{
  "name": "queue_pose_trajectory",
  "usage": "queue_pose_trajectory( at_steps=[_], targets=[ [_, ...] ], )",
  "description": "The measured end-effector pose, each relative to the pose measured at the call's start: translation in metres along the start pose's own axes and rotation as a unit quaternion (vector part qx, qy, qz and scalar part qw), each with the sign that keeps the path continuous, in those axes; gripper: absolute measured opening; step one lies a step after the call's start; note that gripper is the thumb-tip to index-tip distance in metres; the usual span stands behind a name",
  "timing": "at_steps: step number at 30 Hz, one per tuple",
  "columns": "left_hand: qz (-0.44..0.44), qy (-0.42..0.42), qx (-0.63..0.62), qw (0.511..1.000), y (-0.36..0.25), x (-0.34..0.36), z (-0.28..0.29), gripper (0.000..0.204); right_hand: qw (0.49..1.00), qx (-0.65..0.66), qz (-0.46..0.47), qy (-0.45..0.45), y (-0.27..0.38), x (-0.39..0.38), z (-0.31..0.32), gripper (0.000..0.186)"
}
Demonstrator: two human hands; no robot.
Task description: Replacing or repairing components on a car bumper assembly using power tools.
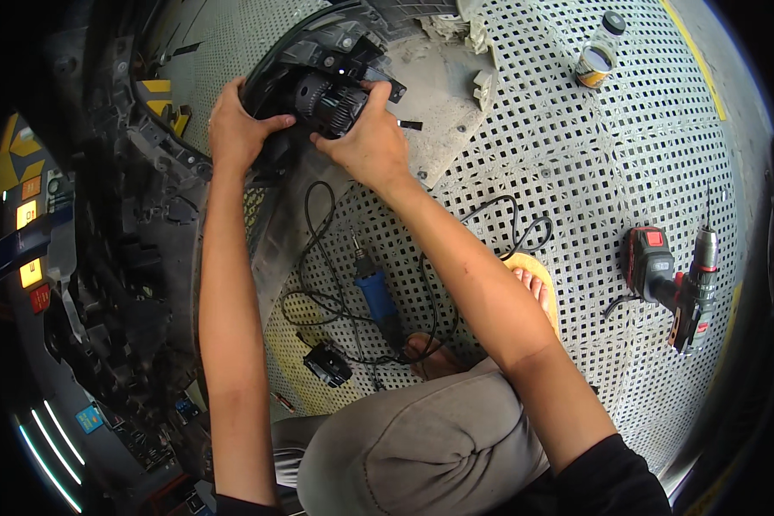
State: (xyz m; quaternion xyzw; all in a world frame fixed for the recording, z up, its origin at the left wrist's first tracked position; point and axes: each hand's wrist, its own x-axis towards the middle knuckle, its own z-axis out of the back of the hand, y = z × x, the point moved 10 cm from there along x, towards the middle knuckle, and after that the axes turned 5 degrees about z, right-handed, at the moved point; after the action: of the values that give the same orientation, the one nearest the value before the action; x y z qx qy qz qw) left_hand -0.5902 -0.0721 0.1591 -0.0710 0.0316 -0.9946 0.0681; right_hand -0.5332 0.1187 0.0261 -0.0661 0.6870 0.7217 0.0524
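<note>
A black cylindrical module with rows of cooling fins point(346, 108) sits at the opening of a dark curved car housing point(275, 73), at the upper middle. My right hand point(375, 148) is closed around the module's near right side, thumb and fingers on its fins. My left hand point(239, 133) grips the housing's left edge. Its fingers curl behind the edge, partly hidden, and the thumb reaches inward close to the module. Dark brackets and connectors surround the module. Its far side is hidden inside the housing.
A blue corded rotary tool point(375, 297) lies on the perforated floor mat point(576, 181) with its black cable looped around it. A cordless drill point(697, 288) is at the right. A jar point(595, 64) stands far right. Dark car bodywork point(150, 232) runs along the left. A small black part point(327, 365) lies near my knee.
</note>
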Motion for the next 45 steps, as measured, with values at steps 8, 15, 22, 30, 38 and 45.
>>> queue_pose_trajectory(
  at_steps=[8,15,22,30,38,45],
  targets=[
    [-0.041,0.006,0.037,0.998,0.007,0.001,-0.002,0.107,1.0,0.004,0.015,0.009,-0.003,0.001,-0.003,0.096],
    [-0.022,-0.002,0.02,1.0,0.014,-0.003,-0.007,0.105,0.994,0.084,0.069,-0.028,-0.023,0.006,-0.012,0.098],
    [0.0,0.001,-0.013,1.0,0.008,0.006,-0.02,0.074,0.98,0.166,0.095,-0.048,-0.023,0.003,-0.003,0.087],
    [0.034,-0.001,-0.042,0.999,0.023,-0.004,-0.015,0.063,0.985,0.168,0.033,0.007,-0.027,-0.015,-0.008,0.079],
    [0.036,-0.024,-0.05,0.998,0.023,-0.003,-0.019,0.066,0.985,0.16,0.052,-0.034,-0.026,-0.04,0.016,0.078],
    [0.031,-0.033,-0.042,0.998,0.022,-0.003,-0.017,0.068,0.981,0.168,0.079,-0.046,-0.024,-0.048,0.033,0.066]
  ],
)
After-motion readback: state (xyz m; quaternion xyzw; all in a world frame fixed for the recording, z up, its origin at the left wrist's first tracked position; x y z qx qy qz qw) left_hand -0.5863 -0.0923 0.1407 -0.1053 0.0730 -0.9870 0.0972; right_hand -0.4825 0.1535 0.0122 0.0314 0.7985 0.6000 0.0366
